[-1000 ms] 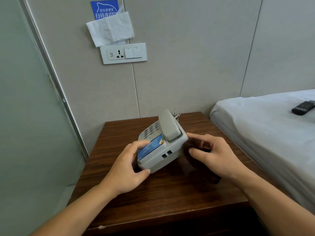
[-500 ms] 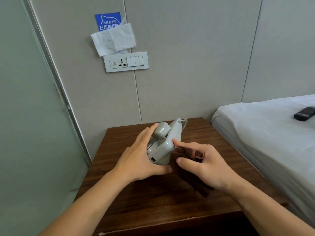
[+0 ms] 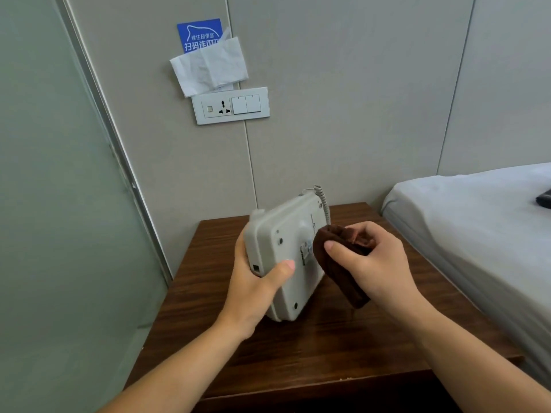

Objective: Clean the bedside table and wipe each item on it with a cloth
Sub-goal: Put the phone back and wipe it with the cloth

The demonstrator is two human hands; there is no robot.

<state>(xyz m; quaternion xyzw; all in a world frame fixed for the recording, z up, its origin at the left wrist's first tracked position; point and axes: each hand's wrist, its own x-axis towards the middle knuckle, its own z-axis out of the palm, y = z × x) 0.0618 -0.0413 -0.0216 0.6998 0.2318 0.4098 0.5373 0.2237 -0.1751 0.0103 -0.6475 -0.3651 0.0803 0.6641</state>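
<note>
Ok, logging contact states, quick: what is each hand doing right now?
Left hand: closed on the telephone, tipped underside up.
Right hand: closed on the brown cloth.

One head-worn view – close, angled down at the bedside table (image 3: pixel 268 359), seemingly wide-angle.

A blue sign (image 3: pixel 199 34) on the wall, upper middle of the frame, read "扫码连WiFi" in white, partly covered by a tissue (image 3: pixel 209 67); its smaller line was too blurred.
</note>
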